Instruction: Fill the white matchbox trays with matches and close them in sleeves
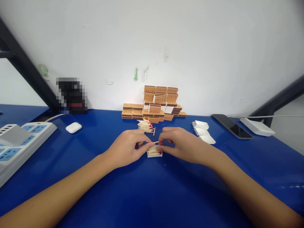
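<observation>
A small white matchbox tray (pixel 155 155) lies on the blue tabletop with several matches (pixel 154 150) in it, their red heads to the right. Just above it, my left hand (pixel 130 146) pinches the left end of a matchstick (pixel 156 142) between thumb and forefinger. On the other side, my right hand (pixel 178 144) has its fingers closed about the stick's right end. Whether more than one stick is held I cannot tell. A loose pile of matches (pixel 144 125) lies just beyond my hands.
Stacked matchboxes (pixel 161 90) stand against the wall. White empty trays (pixel 201 131) and a phone (pixel 231 126) lie right, beside a white flat device (pixel 257 126). On the left are a power strip (pixel 42 128), a white earphone case (pixel 73 127) and a blurred dark object (pixel 72 95).
</observation>
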{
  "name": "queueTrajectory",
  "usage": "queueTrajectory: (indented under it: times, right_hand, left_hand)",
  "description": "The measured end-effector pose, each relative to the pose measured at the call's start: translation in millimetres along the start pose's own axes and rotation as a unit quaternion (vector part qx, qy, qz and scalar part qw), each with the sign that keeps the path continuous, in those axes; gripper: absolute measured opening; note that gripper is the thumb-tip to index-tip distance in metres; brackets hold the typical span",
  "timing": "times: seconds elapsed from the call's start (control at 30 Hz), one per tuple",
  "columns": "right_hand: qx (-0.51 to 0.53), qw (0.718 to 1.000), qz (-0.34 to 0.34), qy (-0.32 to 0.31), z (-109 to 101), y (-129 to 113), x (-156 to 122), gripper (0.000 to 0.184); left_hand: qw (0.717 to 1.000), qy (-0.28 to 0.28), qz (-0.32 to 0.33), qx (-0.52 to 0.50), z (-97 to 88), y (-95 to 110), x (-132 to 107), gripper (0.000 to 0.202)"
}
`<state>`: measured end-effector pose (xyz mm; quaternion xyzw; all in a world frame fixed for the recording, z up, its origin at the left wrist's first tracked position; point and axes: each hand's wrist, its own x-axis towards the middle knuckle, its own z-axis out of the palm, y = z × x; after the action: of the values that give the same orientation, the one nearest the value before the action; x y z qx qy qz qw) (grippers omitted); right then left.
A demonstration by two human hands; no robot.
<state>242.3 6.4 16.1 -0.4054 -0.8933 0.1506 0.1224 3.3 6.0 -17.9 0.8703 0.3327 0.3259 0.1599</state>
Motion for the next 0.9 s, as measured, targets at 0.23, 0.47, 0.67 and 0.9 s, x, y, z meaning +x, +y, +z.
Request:
queueTrajectory:
  times: [0.23, 0.47, 0.67, 0.9]
  right_hand:
    - [0.021, 1.000, -0.004, -0.005, 3.1, 0.4, 1.7, 0.009]
    - [0.016, 0.999, -0.016, 0.028, -8.4, 6.0, -1.3, 0.009]
    - [-0.002, 0.999, -0.011, 0.045, -6.9, 7.5, -0.5, 0.018]
    - [-0.011, 0.998, -0.020, 0.066, -2.9, 11.3, 1.0, 0.017]
  left_hand:
    - [1.000, 0.003, 0.002, 0.001, -2.0, 2.4, 0.4, 0.022]
    - [1.000, -0.004, 0.002, -0.002, -2.9, 4.9, 0.2, 0.020]
    - [0.999, -0.049, -0.004, -0.008, 1.2, 2.5, -3.3, 0.013]
    - [0.998, -0.059, -0.004, 0.000, 1.0, 1.9, -3.3, 0.016]
